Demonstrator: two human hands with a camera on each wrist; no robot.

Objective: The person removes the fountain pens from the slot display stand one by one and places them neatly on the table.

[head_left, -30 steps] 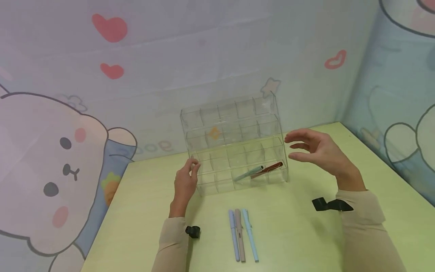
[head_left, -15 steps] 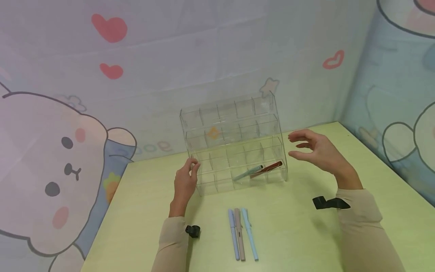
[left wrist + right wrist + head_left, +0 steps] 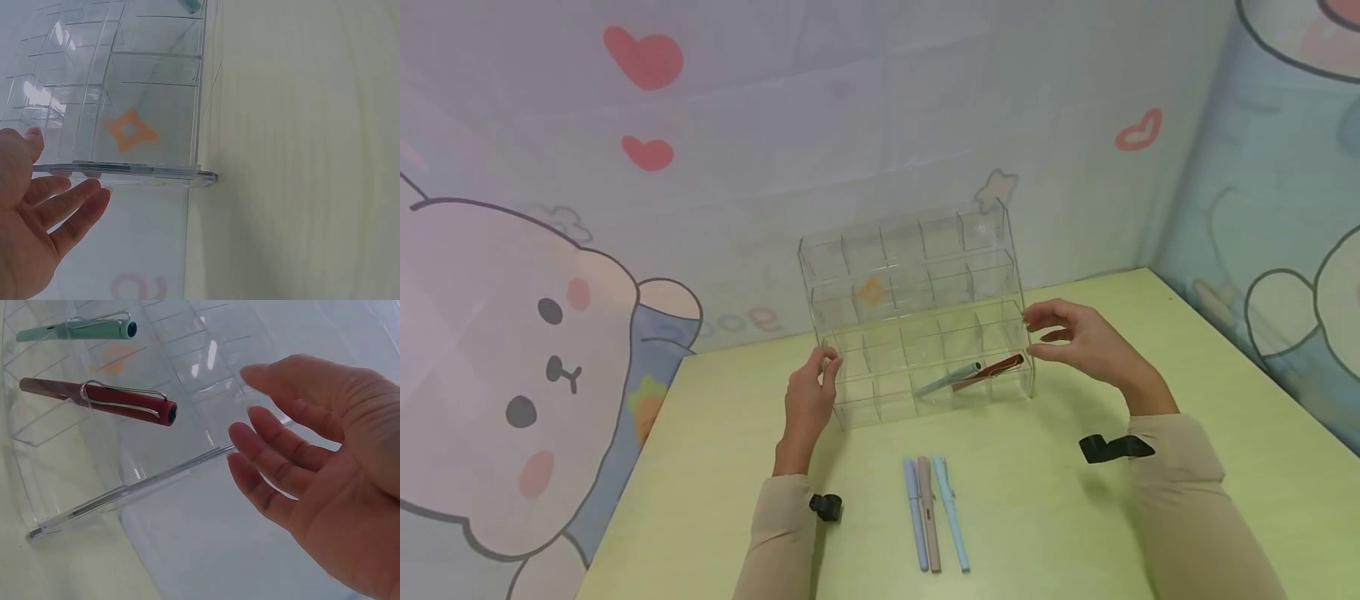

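Observation:
A clear acrylic pen rack [image 3: 910, 350], tiered and split into compartments, stands at the back of the table. My left hand [image 3: 810, 400] holds its left side panel, thumb inside and fingers outside in the left wrist view. At the right side panel is my right hand [image 3: 1086, 342], thumb and fingers parted and gently bent, fingertips right by the edge. A green pen [image 3: 81, 329] and a dark red pen [image 3: 106, 403] lean in the rack's bottom row. In front lie a lavender pen [image 3: 917, 517], a taupe pen [image 3: 929, 517] and a light blue pen [image 3: 953, 517].
The pale yellow-green table [image 3: 715, 467] reaches back to a wall cloth [image 3: 737, 125] printed with hearts and a cartoon bear [image 3: 542, 358]. The rack stands close to that cloth. Each sleeve carries a black wrist camera, seen on the right sleeve [image 3: 1180, 500].
My right hand has moved left and slightly down, up to the rack's right edge. The left hand keeps its place on the left panel. Rack and pens have not moved.

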